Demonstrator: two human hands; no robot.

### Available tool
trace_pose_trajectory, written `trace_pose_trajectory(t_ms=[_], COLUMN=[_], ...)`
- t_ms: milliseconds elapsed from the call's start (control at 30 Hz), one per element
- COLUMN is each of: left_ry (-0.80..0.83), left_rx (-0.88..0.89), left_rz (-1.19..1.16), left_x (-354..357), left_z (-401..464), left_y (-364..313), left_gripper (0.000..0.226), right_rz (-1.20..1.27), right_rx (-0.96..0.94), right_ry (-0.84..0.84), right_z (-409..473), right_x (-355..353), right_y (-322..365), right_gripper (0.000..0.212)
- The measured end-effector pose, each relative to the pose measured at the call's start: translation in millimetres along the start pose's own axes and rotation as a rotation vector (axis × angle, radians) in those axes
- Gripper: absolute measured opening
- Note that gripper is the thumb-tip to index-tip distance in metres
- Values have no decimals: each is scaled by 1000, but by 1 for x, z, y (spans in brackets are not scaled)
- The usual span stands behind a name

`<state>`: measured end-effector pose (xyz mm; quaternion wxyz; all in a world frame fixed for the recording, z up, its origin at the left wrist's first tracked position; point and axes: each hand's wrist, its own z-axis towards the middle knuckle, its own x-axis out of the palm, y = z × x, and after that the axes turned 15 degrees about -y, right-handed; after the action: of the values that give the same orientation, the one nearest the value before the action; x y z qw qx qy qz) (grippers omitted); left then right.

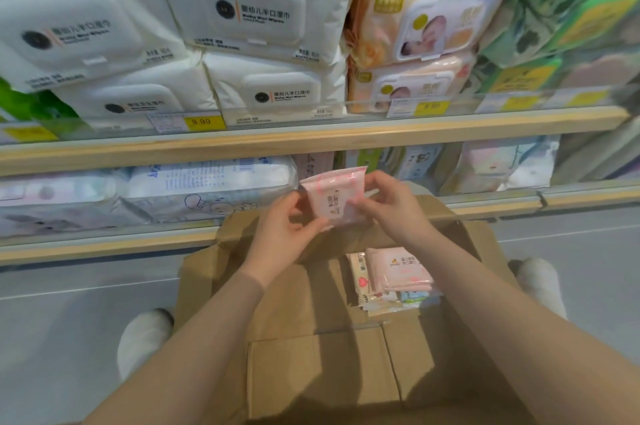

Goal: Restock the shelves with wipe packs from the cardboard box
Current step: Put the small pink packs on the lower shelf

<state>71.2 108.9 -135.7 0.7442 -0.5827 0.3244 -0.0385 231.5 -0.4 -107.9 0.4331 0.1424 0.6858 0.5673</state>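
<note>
You're mid-transfer: both your left hand [287, 227] and right hand [388, 206] pinch a pink pack [334, 197] above the box [311, 338]. Next, I'd judge, slide it onto the lower shelf [104, 241].

Yellow price tag [202, 121] reading 8.90 on upper rail; second yellow tag [431, 107] reading 9.90 further right. Two white shoes [143, 338] [540, 281] on grey floor [69, 338].

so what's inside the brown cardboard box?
The brown cardboard box holds a small stack of wipe packs, pink ones on top. The lower packs are mostly covered; the right forearm hides that side.
</note>
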Motion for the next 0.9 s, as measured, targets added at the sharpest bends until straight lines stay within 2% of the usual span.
trace_pose_trajectory(t_ms=[67,133,200,367,500,733,900], left_ry=[60,200,276,152,113,149,158], left_rx=[125,216,285,399,424,401,411], left_rz=[293,563,659,642,580,570,650], left_x=[-12,-23,-27,-19,-17,-19,-22], left_z=[3,4,3,-5,-6,-4,-7], left_y=[19,45,70,92,99,98,91], left_gripper=[45,56,59,53,53,56,54], right_rz=[19,29,-19,-154,-93,-155,-203], right_rx=[-52,-63,-62,75,196,179,84], right_ry=[-73,-143,-173,-164,-134,-10,-8], right_z=[8,20,33,70,94,90,58], right_x=[5,13,27,65,90,93,51], right_y=[-1,-4,-11,-32,-46,-52,-29], right_gripper=[12,14,15,17,20,36,44])
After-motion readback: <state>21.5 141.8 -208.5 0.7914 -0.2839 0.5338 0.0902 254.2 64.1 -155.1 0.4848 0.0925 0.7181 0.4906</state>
